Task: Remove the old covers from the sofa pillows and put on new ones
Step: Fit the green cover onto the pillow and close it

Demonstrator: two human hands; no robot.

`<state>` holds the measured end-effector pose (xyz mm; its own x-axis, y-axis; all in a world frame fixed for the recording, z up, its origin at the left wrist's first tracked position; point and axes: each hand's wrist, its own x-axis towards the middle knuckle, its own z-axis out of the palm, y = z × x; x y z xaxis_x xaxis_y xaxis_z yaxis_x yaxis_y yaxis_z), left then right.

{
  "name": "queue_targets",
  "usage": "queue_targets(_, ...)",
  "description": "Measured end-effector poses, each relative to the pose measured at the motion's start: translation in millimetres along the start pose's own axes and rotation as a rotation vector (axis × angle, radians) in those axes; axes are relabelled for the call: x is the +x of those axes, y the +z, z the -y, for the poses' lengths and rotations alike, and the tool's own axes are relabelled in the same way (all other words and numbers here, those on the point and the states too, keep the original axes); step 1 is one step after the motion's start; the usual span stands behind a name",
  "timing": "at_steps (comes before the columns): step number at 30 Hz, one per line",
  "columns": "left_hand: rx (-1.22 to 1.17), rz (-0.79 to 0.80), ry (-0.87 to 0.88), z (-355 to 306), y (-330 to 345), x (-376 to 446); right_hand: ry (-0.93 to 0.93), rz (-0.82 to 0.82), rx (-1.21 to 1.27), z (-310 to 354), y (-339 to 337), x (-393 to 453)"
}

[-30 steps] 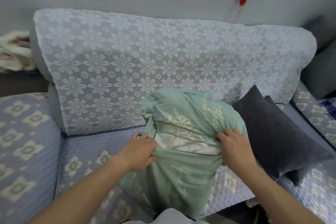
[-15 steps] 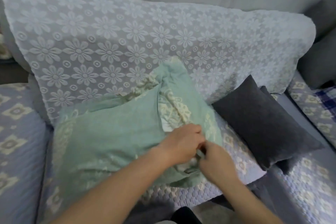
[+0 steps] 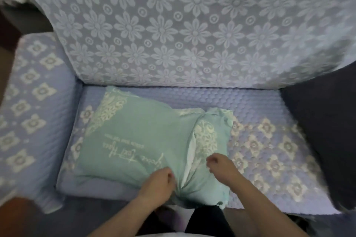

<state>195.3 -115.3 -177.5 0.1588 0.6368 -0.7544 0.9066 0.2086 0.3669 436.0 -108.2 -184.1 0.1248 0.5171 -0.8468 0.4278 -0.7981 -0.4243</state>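
A pillow in a mint-green cover (image 3: 138, 140) with white lace print and script lies flat on the sofa seat (image 3: 250, 100). A slit in the cover near its right end shows the white inner pillow (image 3: 189, 157). My left hand (image 3: 159, 183) grips bunched green fabric just left of the slit, at the pillow's front edge. My right hand (image 3: 221, 167) rests with curled fingers on the cover right of the slit; whether it pinches fabric is unclear.
A lace flower throw (image 3: 192, 25) covers the sofa back. The quilted armrest (image 3: 32, 102) stands at the left. A dark grey cushion (image 3: 323, 131) leans at the right end of the seat.
The pillow went from upright to lying flat on the seat with its opening at the right. Both hands moved from the opening's middle to its front end. The camera moved closer.
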Motion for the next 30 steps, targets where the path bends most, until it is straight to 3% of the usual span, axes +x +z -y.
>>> queue_targets(3, -0.061, -0.203, -0.159, -32, 38, 18, -0.063, 0.034, 0.081, 14, -7, 25)
queue_targets(6, 0.143, -0.422, -0.19, -39, 65, 37, -0.091, 0.023, 0.148, 23, 5, 53)
queue_targets(8, 0.261, -0.39, -0.189, -34, 72, 47, -0.091, -0.006, 0.124, 24, 18, 66)
queue_targets(12, 0.377, -0.31, -0.227, -24, 63, 55, -0.119, -0.159, -0.241, 19, 41, 79)
queue_targets(14, 0.363, -0.347, -0.206, -24, 51, 44, -0.127, -0.239, -0.296, 17, 44, 80)
queue_targets(17, 0.206, -0.477, -0.06, -29, 37, 12, -0.041, -0.205, -0.268, 22, 24, 74)
queue_targets(21, -0.107, -0.565, -0.047, -41, 33, -25, 0.018, -0.132, 0.127, 33, 7, 41)
queue_targets(24, -0.289, -0.547, -0.113, -51, 33, -18, 0.08, 0.113, 0.474, 45, 32, 27)
queue_targets(27, -0.338, -0.516, -0.092, -53, 37, -21, 0.129, 0.359, 0.78, 64, 51, 54)
queue_targets(30, -0.283, -0.428, 0.008, -46, 43, -33, 0.124, 0.498, 1.039, 85, 59, 85)
